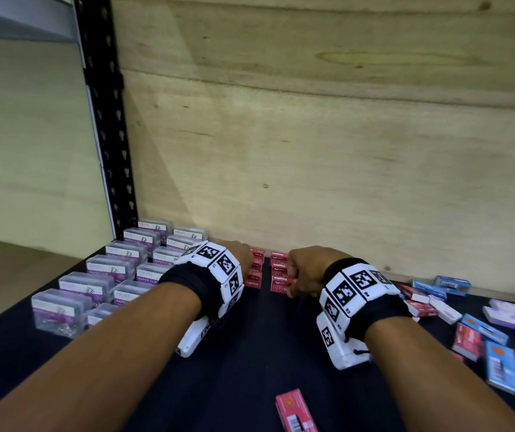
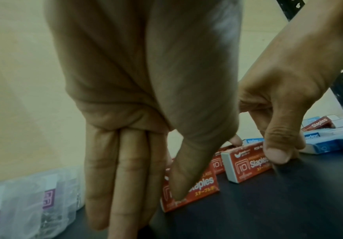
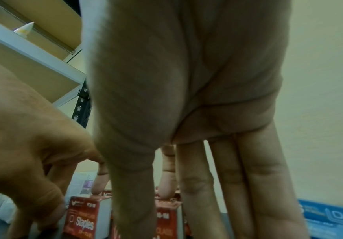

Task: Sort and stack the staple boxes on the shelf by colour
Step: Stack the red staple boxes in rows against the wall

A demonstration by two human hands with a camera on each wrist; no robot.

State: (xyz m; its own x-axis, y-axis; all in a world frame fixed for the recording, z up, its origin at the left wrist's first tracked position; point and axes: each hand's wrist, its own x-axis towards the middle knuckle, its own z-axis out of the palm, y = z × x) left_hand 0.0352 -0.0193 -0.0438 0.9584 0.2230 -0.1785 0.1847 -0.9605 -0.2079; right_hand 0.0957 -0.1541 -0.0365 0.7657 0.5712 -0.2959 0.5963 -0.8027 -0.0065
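I have both hands at 2 red staple box stacks by the shelf's back wall: my left hand (image 1: 240,251) pinches the left stack (image 1: 254,272), my right hand (image 1: 304,271) the right stack (image 1: 280,277).

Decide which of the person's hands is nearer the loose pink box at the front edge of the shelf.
Right. The right hand is at the red staple stacks, further back and roughly in line with the pink box. The left hand is at the same stacks but further to the left.
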